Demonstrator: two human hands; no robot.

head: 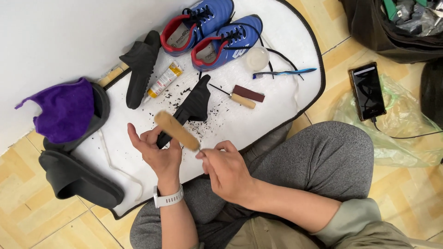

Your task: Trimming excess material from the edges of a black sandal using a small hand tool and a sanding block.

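My left hand (154,152) is raised over the white mat (277,110), palm toward me, fingers around the near end of a black strap-like shoe piece (194,105) that lies on the mat. My right hand (226,169) pinches the thin end of a tan wooden-handled tool (176,131), which is blurred and slants up to the left across my left fingers. Black crumbs are scattered on the mat around the black piece. A white watch (168,199) sits on my left wrist.
On the mat lie a pair of blue shoes (212,27), a black slipper (138,64), a glue tube (164,80), a toothbrush (284,73), a clear round lid (256,58), an awl (235,97) and a brown block (249,93). Left: purple cloth (64,110), black slippers (78,180). Right: phone (368,91), plastic bag (406,138).
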